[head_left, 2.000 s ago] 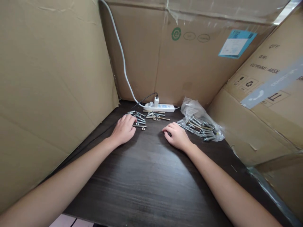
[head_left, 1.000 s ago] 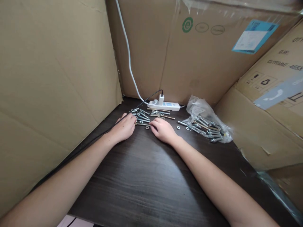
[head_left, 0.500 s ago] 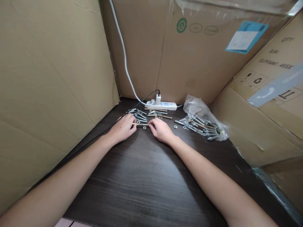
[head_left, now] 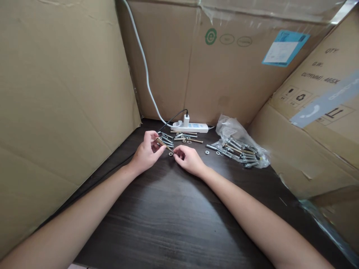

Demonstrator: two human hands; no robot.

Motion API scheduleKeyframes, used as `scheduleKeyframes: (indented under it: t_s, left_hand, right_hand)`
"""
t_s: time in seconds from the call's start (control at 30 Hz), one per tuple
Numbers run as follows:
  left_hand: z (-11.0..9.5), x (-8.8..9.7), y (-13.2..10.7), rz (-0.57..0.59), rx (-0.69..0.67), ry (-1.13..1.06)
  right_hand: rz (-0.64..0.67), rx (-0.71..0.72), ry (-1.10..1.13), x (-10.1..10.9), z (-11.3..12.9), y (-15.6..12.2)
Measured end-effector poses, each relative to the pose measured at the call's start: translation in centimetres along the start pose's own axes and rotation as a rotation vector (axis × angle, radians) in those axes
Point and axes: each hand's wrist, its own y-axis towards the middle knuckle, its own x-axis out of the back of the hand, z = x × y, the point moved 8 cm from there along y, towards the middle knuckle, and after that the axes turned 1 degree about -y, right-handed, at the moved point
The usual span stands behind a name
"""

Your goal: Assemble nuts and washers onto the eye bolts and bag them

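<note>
My left hand is closed round a long bolt, lifted a little off the dark wooden table and tilted down to the right. My right hand pinches something small at the bolt's lower end; a nut sits right there, between the two hands. Behind my hands lies a loose pile of bolts, nuts and washers.
A clear plastic bag of bolts lies to the right, with a few nuts beside it. A white power strip with a charger and cables rests at the back. Cardboard boxes wall in the table on three sides.
My right hand moved left from beside the bag to meet my left hand. My left hand picked a bolt up off the table and tilted it; both hands now hold it.
</note>
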Motion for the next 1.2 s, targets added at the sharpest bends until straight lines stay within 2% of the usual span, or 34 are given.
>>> scheduleKeyframes:
  t_s: [0.2,0.43,0.6,0.7,0.8,0.93,1.2]
  left_hand:
    - [0.1,-0.3,-0.1,0.039,-0.014,0.048]
    - [-0.3,-1.5,-0.4,0.199,-0.062,0.198]
    - [-0.5,-2.3,-0.5,0.277,-0.083,0.185]
    - [-0.7,-2.7,-0.6,0.338,-0.100,0.189]
    - [-0.7,-2.8,-0.7,0.396,-0.122,0.302]
    - [0.2,-2.4,-0.7,0.388,-0.099,0.422]
    - [0.7,-3.0,-0.8,0.442,-0.100,0.485]
  right_hand:
    - [0.010,-0.026,0.048,0.0,-0.1,0.0]
    - [0.028,-0.092,0.124,0.0,-0.7,0.0]
    - [0.048,-0.105,0.185,-0.2,-0.9,0.1]
    - [0.067,-0.098,0.148,-0.3,-0.7,0.2]
    - [0.076,-0.076,0.052,-0.2,-0.5,0.2]
    - [0.081,-0.025,-0.064,-0.1,-0.2,0.1]
    - [0.063,0.007,-0.056,-0.2,-0.4,0.0]
